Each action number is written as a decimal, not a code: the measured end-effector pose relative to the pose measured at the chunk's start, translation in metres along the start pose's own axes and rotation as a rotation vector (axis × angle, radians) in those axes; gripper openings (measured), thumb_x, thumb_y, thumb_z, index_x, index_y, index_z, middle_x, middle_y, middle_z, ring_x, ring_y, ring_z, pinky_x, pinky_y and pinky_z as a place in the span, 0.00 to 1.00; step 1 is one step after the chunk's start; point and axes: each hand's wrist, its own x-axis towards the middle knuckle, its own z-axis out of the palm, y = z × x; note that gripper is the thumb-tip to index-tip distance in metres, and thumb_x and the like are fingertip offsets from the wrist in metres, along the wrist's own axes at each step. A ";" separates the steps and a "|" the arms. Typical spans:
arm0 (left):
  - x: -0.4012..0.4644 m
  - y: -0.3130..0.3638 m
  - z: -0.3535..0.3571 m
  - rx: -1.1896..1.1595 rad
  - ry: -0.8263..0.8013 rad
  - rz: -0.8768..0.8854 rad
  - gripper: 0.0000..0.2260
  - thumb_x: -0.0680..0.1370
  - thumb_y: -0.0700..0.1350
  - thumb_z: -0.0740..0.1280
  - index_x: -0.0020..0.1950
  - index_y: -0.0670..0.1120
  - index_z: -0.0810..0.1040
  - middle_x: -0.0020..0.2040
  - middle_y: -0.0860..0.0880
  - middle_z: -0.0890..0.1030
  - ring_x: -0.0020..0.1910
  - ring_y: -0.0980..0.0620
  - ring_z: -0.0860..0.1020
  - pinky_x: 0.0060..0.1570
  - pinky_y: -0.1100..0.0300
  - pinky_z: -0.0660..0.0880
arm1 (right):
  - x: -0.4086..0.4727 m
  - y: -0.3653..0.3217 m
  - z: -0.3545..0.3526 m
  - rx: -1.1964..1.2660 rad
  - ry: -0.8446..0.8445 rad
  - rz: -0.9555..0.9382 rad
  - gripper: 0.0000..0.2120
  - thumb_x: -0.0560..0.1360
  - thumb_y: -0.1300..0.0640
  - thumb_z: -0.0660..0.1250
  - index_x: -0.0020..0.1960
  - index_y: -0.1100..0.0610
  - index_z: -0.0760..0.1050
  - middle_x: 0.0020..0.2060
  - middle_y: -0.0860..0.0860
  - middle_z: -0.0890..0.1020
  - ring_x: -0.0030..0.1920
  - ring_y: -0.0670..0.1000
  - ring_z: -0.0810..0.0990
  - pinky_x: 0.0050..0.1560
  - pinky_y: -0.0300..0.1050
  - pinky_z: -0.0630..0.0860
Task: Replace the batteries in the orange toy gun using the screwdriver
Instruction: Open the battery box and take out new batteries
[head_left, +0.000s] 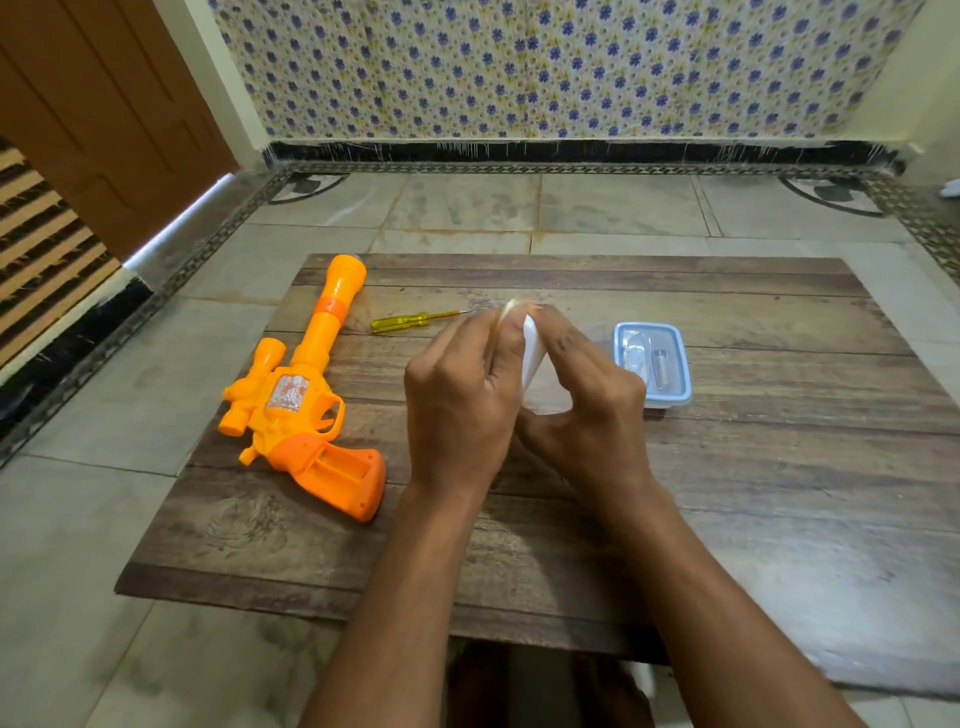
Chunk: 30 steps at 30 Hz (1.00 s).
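Both grips meet over the middle of the wooden board: the left hand and right hand together pinch a small white object, too blurred to identify. Left of them lies the orange toy gun, its handle compartment uncovered. Behind it rests the yellow-handled screwdriver. A small blue-rimmed container sits to the right. Grey floor tiles surround the board, below a floral-patterned wall.

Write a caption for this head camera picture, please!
Both hands hold a white object beside the orange toy gun and screwdriver.
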 end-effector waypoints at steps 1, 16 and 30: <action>0.000 0.000 0.000 -0.004 0.017 -0.015 0.08 0.83 0.40 0.69 0.47 0.39 0.84 0.37 0.46 0.82 0.36 0.53 0.76 0.38 0.65 0.67 | 0.000 -0.001 0.001 -0.007 0.006 -0.006 0.29 0.70 0.63 0.79 0.69 0.69 0.75 0.66 0.59 0.81 0.68 0.54 0.80 0.67 0.42 0.76; 0.005 -0.020 -0.002 -0.088 0.140 -0.250 0.11 0.84 0.44 0.66 0.51 0.41 0.86 0.37 0.49 0.85 0.34 0.61 0.78 0.39 0.73 0.73 | -0.001 0.002 0.000 -0.035 0.014 -0.056 0.31 0.66 0.67 0.77 0.67 0.71 0.75 0.65 0.61 0.80 0.66 0.57 0.80 0.62 0.47 0.80; 0.014 -0.040 -0.017 -0.176 0.264 -0.447 0.06 0.82 0.34 0.61 0.55 0.42 0.76 0.43 0.53 0.85 0.42 0.57 0.86 0.41 0.49 0.84 | -0.006 0.010 -0.012 0.015 0.018 -0.030 0.36 0.60 0.67 0.77 0.67 0.70 0.72 0.60 0.60 0.80 0.59 0.58 0.82 0.47 0.53 0.83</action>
